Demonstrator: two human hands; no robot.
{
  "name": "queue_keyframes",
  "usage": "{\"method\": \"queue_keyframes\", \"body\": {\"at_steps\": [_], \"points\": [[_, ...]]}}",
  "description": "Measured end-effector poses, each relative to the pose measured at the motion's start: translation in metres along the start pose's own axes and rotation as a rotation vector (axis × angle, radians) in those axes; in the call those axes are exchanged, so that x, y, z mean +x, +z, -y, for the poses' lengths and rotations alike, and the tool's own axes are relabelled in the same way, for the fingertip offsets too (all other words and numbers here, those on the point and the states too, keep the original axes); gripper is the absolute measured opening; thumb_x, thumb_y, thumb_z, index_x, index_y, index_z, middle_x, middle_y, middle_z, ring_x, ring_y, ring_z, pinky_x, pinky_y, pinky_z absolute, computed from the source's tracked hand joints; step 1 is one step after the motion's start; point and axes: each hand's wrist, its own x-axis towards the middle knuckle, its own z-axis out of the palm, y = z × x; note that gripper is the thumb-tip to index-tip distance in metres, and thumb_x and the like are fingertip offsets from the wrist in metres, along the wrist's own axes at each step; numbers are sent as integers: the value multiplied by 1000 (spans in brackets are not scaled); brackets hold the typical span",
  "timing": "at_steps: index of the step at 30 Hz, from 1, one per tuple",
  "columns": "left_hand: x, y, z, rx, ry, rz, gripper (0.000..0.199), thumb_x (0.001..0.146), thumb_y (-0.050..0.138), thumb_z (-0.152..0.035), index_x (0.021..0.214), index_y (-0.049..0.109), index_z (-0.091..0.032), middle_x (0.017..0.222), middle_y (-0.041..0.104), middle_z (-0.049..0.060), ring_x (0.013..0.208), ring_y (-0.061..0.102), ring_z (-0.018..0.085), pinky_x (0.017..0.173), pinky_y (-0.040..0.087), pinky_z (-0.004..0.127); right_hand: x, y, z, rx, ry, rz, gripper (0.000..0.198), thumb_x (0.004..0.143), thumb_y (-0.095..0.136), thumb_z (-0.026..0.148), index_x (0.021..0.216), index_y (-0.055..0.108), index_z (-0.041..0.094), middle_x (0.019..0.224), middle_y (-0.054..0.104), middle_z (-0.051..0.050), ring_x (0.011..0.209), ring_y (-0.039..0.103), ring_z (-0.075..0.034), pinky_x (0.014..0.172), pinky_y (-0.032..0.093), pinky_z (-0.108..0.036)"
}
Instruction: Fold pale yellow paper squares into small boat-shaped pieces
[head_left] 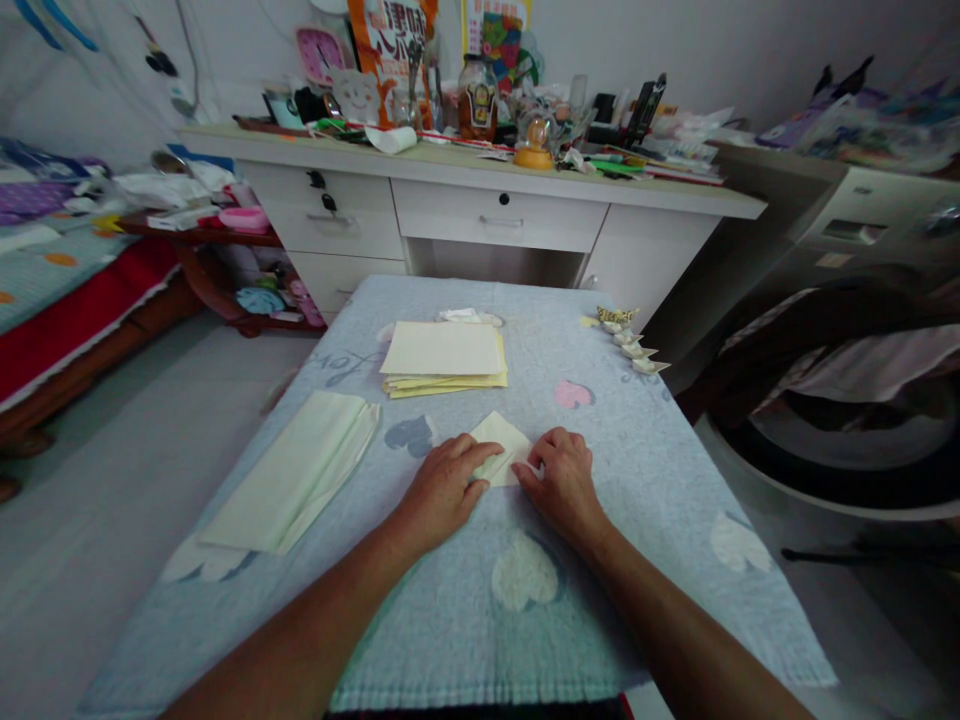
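A small cream sheet of paper point(504, 440), folded to a point at its far end, lies on the cloth-covered table between my hands. My left hand point(450, 485) grips its left side, with the index finger and thumb pressing on the paper. At its right corner, my right hand point(561, 478) is closed, fingers curled and thumb against the edge. The palms face down, so the undersides of the fingers are hidden. Beyond my hands sits a stack of cream and yellow paper point(442, 350). A larger folded pale sheet point(300, 465) lies to the left.
Several small folded paper pieces point(634, 345) line the table's far right edge. A blue patterned cloth point(637, 600) covers the table. Behind stands a white desk point(502, 215) crowded with jars and packets. A washing machine point(840, 400) is at the right, a bed point(82, 290) at the left.
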Motion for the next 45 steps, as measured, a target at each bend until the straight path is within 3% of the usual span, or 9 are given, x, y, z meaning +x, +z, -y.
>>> {"method": "queue_keyframes", "body": {"at_steps": [12,21,30,37,45], "points": [[-1,-1,-1,0,21,31,46,82,53,-12,125,58,-27,103,57,4,98,52,20,90,42,35,1,1,1,-17,8,11,18,78,68,33,69,62,19,88,56,-7,89,44,-24,76,33,-36],[-1,0,-2,112,84,65,45,84,49,-9,120,63,-33,93,54,4,91,50,18,81,41,32,0,2,1,-36,10,-12,20,79,68,35,70,61,19,89,55,-7,88,44,-24,75,32,-35],[3,5,-3,156,37,27,33,87,52,-18,113,67,-31,90,54,3,86,50,17,77,40,30,1,0,1,-48,22,5,20,80,67,36,71,59,20,90,54,-7,90,44,-25,75,32,-36],[4,4,-2,192,52,57,39,85,54,-15,117,63,-34,91,52,2,87,49,17,77,39,30,-1,-2,2,-79,0,-50,26,79,66,40,92,58,20,96,54,-8,92,44,-26,79,33,-37],[7,6,-1,224,41,87,35,88,52,-20,118,61,-34,91,52,2,85,48,17,75,37,28,-5,0,9,-138,-50,-61,62,77,59,58,117,50,12,114,52,-16,104,43,-31,93,29,-46]]}}
